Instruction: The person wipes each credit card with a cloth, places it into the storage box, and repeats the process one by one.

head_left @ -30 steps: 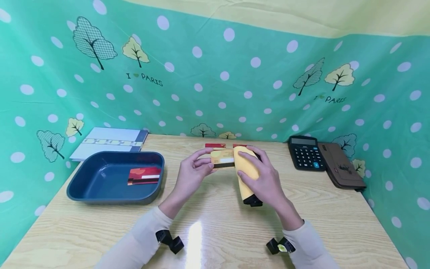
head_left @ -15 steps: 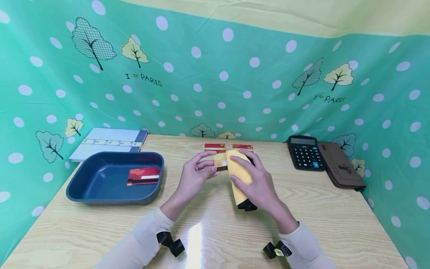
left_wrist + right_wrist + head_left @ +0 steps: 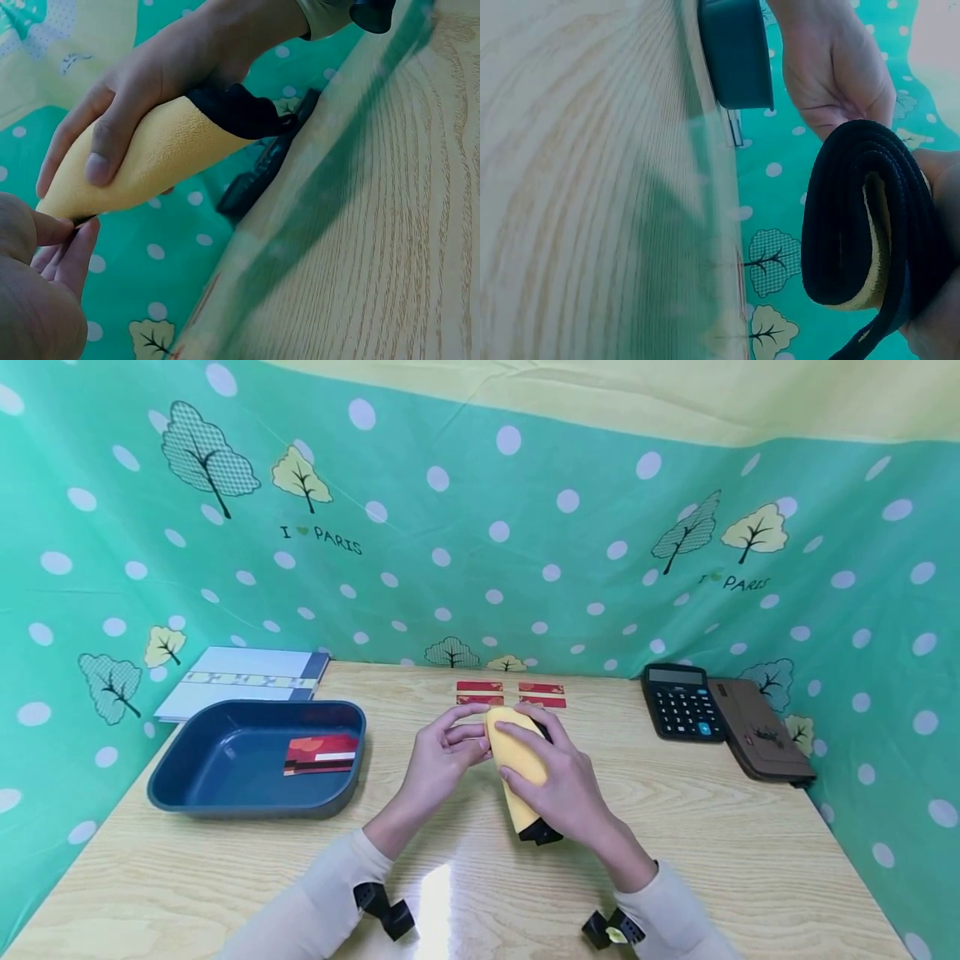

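My right hand (image 3: pixel 566 781) grips a rolled yellow cloth (image 3: pixel 522 762) with black trim, its fingers spread over the outside. In the right wrist view, the black end (image 3: pixel 829 217) of the roll shows folded layers. At the far end of the roll, my left hand (image 3: pixel 442 752) pinches a bank card between thumb and fingers. Only a thin dark edge of the card (image 3: pixel 85 221) shows at those fingertips in the left wrist view; the cloth covers the rest. Both hands are above the table, close together.
A blue plastic basin (image 3: pixel 225 760) with a red bank card (image 3: pixel 322 753) in it stands at left, before a white notebook (image 3: pixel 247 664). Several red cards (image 3: pixel 542 702) lie at the back. A calculator (image 3: pixel 678 702) and brown wallet (image 3: pixel 761 735) lie at right.
The cloth in my right hand has slid left over the yellow bank card, hiding it almost fully. My left hand has shifted slightly right, still pinching the card.
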Action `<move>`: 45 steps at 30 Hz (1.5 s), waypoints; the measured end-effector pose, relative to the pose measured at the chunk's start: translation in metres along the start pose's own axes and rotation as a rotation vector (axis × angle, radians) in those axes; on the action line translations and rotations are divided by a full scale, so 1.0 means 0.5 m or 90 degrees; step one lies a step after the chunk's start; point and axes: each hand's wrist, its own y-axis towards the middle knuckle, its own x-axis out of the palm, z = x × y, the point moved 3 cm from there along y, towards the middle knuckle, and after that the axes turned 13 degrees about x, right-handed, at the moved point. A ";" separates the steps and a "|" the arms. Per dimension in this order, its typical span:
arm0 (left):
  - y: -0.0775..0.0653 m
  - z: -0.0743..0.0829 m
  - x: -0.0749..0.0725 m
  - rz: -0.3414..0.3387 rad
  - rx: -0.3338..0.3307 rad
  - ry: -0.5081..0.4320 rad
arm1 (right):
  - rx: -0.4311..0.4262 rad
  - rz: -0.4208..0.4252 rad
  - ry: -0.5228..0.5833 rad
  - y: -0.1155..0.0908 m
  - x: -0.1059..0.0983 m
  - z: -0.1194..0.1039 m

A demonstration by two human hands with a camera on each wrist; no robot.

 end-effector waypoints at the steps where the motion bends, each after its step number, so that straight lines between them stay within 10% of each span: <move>1: 0.000 0.000 0.000 0.000 0.001 0.001 | -0.001 0.000 0.001 0.000 0.000 0.000; 45: 0.012 0.083 -0.041 0.064 0.019 -0.019 | 0.145 0.057 -0.018 0.036 -0.084 0.090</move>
